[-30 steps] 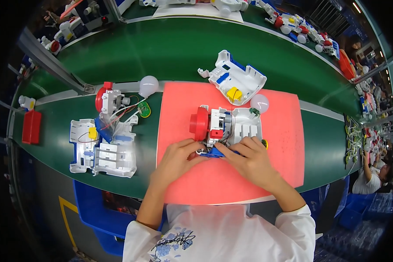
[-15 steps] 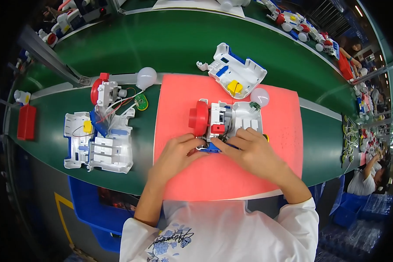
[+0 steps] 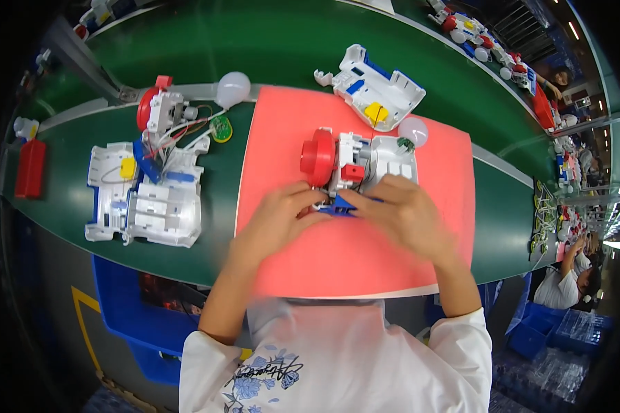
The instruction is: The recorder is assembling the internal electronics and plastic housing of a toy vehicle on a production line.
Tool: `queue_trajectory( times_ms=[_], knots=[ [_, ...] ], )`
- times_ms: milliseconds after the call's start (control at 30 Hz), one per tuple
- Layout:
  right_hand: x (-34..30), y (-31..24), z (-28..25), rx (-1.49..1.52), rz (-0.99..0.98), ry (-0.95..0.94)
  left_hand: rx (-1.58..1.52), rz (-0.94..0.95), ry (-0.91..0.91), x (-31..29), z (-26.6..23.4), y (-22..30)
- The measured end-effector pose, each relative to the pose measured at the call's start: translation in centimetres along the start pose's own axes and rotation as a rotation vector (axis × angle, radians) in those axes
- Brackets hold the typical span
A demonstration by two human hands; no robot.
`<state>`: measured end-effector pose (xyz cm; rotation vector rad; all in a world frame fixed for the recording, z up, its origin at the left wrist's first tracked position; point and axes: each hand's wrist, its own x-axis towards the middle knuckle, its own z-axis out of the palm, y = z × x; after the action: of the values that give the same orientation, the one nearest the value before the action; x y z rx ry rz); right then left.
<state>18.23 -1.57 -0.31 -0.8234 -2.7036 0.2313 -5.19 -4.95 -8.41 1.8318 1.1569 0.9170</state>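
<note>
On the pink mat [image 3: 351, 265], my left hand [image 3: 282, 215] and my right hand [image 3: 406, 215] meet at a small blue plastic part [image 3: 342, 204]. Fingers of both hands are closed on its two ends. Just beyond it sits a white gear housing [image 3: 350, 148] with a red wheel [image 3: 318, 158] on its left and a small red block [image 3: 353, 173] on top. A white half shell [image 3: 397, 160] lies behind my right hand, with thin wires between it and the housing. My fingers partly hide the blue part and nearby wires.
Another white shell [image 3: 382, 89] with a yellow block [image 3: 376, 111] and a white bulb [image 3: 412, 131] lie at the mat's far edge. At left are an opened toy body [image 3: 164, 220], a red box [image 3: 30, 169] and a green circuit board [image 3: 221, 129]. Wired boards [image 3: 544, 217] lie at right.
The blue part is tilted up and shows more of its surface between my fingers. My right hand has shifted slightly right. The whole view has shifted, so the bench sits higher.
</note>
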Motion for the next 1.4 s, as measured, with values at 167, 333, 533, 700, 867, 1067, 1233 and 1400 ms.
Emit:
queue_trajectory(
  times_ms=[167,333,533,700,867,1067,1233,1400],
  knots=[
    [0.4,0.1,-0.3,0.03,-0.041,-0.03,-0.011,0.104,0.052,0.2,0.4,-0.4],
    [1.5,-0.5,-1.5,0.032,0.045,-0.156,-0.011,0.141,0.06,0.4,0.5,-0.4],
    [1.3,-1.0,-0.9,0.045,0.059,-0.201,0.0,0.134,0.074,-0.2,0.6,-1.0],
    [-1.4,-0.7,1.3,-0.01,0.085,0.032,0.007,0.21,0.102,-0.3,0.8,-1.2],
    [-2.4,-0.1,2.8,-0.075,0.084,0.105,0.111,0.163,0.027,-0.2,0.7,-1.0],
    [-3.2,-0.1,3.3,-0.158,0.067,0.208,0.046,0.245,0.08,0.6,0.8,-1.4],
    [-1.9,0.4,1.5,-0.121,0.082,0.2,0.075,0.097,0.099,-0.4,0.4,-1.1],
    [1.3,10.7,-1.9,0.227,0.7,0.613,0.105,0.08,0.083,-0.2,0.9,0.6]
  ],
)
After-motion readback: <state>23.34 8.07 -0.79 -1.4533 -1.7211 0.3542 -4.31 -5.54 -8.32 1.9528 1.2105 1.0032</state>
